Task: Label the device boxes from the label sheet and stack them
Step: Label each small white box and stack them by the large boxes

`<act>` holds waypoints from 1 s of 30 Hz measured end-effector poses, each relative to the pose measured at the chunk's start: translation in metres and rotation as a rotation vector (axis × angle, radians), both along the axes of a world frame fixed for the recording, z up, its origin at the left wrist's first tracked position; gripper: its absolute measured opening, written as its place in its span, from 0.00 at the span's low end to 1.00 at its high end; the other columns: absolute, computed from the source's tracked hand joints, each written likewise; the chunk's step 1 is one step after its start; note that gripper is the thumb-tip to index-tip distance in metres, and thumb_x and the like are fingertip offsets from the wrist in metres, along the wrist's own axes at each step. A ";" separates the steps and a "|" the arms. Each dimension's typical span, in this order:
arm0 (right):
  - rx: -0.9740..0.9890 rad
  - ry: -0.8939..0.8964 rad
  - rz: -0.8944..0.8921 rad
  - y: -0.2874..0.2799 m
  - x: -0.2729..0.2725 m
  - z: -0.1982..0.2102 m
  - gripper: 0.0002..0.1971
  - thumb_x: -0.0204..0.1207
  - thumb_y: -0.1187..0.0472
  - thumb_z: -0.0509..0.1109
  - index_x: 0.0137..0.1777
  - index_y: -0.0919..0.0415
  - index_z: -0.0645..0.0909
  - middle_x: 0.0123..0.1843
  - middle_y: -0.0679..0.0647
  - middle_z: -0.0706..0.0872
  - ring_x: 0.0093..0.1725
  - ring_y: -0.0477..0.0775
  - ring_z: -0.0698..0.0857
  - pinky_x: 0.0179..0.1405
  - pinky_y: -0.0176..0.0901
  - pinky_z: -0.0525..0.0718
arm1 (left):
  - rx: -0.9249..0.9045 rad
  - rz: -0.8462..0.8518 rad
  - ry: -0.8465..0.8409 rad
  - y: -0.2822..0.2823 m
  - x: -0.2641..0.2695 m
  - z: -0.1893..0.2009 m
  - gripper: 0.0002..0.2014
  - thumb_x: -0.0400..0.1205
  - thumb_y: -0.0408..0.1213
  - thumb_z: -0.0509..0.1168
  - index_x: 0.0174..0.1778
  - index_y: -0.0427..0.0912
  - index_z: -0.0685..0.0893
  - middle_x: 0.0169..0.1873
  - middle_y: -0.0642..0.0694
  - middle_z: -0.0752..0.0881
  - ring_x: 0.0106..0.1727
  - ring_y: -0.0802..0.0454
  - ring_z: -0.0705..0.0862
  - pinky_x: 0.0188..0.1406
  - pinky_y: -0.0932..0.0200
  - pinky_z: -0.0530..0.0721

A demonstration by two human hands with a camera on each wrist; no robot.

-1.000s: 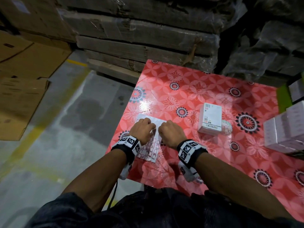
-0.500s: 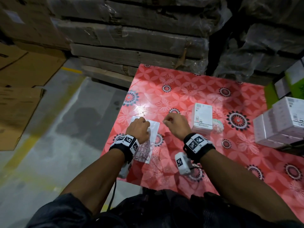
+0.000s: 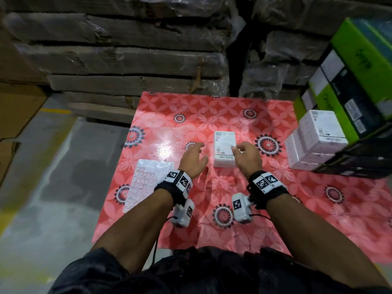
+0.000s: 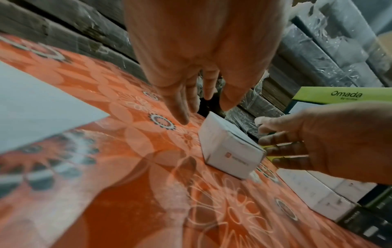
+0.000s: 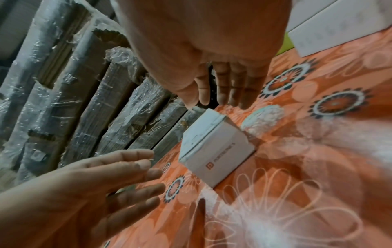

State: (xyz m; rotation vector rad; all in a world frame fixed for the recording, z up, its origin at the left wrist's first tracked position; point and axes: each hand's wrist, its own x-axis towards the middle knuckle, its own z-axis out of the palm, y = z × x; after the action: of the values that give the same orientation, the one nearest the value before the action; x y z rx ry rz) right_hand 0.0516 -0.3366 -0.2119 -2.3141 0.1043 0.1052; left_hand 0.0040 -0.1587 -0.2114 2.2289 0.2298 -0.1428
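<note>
Red floral table (image 3: 244,225), white box (image 3: 224,145) between left hand (image 3: 192,161), right hand (image 3: 247,158)

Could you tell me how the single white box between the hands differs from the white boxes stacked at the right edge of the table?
The single white box lies alone and flat on the red floral tablecloth; the stacked white boxes sit piled in two layers against the green cartons. The single box lies between the left hand and right hand, neither gripping it; no hand is near the stack. All are small white boxes with printed labels.
</note>
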 end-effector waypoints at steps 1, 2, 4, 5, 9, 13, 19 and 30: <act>0.013 0.013 -0.011 -0.005 -0.002 -0.001 0.10 0.83 0.53 0.68 0.52 0.60 0.83 0.55 0.57 0.85 0.52 0.57 0.82 0.48 0.43 0.74 | -0.037 -0.006 0.017 -0.008 0.002 0.002 0.26 0.82 0.35 0.65 0.77 0.42 0.70 0.68 0.39 0.78 0.65 0.41 0.79 0.65 0.45 0.79; 0.021 0.022 -0.016 -0.007 -0.005 0.000 0.10 0.83 0.54 0.68 0.52 0.60 0.83 0.53 0.56 0.86 0.51 0.56 0.82 0.47 0.44 0.75 | -0.069 -0.015 0.022 -0.014 0.003 0.002 0.28 0.81 0.35 0.67 0.77 0.42 0.69 0.67 0.40 0.77 0.64 0.42 0.79 0.65 0.44 0.79; 0.045 0.031 -0.031 -0.012 -0.010 -0.002 0.10 0.83 0.55 0.68 0.53 0.61 0.84 0.51 0.56 0.86 0.50 0.56 0.82 0.49 0.46 0.79 | -0.083 -0.048 0.018 -0.026 0.005 0.001 0.30 0.78 0.35 0.71 0.76 0.42 0.70 0.63 0.42 0.77 0.61 0.44 0.79 0.63 0.46 0.80; 0.062 0.037 -0.031 -0.013 -0.011 -0.004 0.09 0.83 0.55 0.68 0.54 0.61 0.84 0.51 0.56 0.87 0.50 0.56 0.83 0.50 0.47 0.81 | -0.076 -0.059 0.007 -0.030 0.006 -0.002 0.30 0.77 0.33 0.71 0.75 0.43 0.71 0.64 0.41 0.76 0.61 0.42 0.79 0.63 0.46 0.80; 0.137 0.057 -0.003 -0.014 -0.015 -0.010 0.08 0.83 0.56 0.69 0.55 0.60 0.84 0.50 0.57 0.89 0.50 0.59 0.87 0.51 0.53 0.86 | -0.070 -0.023 -0.023 -0.044 0.009 -0.012 0.25 0.75 0.24 0.70 0.69 0.39 0.76 0.65 0.38 0.73 0.55 0.44 0.82 0.54 0.61 0.83; 0.177 0.060 -0.022 -0.016 -0.014 -0.007 0.10 0.83 0.56 0.69 0.58 0.62 0.84 0.53 0.55 0.88 0.53 0.56 0.85 0.57 0.54 0.85 | -0.011 -0.030 -0.052 -0.050 0.011 -0.016 0.19 0.77 0.24 0.68 0.63 0.38 0.80 0.67 0.40 0.71 0.51 0.50 0.79 0.52 0.68 0.83; 0.200 0.067 0.033 -0.021 -0.008 -0.001 0.14 0.84 0.55 0.68 0.65 0.61 0.82 0.63 0.57 0.87 0.61 0.57 0.85 0.64 0.59 0.84 | 0.231 -0.055 -0.108 -0.061 0.008 -0.013 0.14 0.81 0.29 0.66 0.62 0.40 0.81 0.76 0.43 0.67 0.55 0.41 0.83 0.52 0.50 0.82; -0.112 -0.123 0.220 -0.025 -0.010 -0.004 0.09 0.81 0.61 0.71 0.58 0.60 0.86 0.58 0.51 0.80 0.58 0.52 0.78 0.57 0.48 0.82 | 0.379 -0.114 -0.233 -0.061 0.012 -0.016 0.09 0.82 0.37 0.69 0.54 0.36 0.84 0.54 0.44 0.81 0.56 0.48 0.78 0.47 0.62 0.73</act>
State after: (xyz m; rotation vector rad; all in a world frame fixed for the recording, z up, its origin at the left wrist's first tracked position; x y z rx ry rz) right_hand 0.0414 -0.3612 -0.2154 -2.4315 -0.2129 0.0690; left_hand 0.0155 -0.2195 -0.2271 2.6110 -0.0008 0.1094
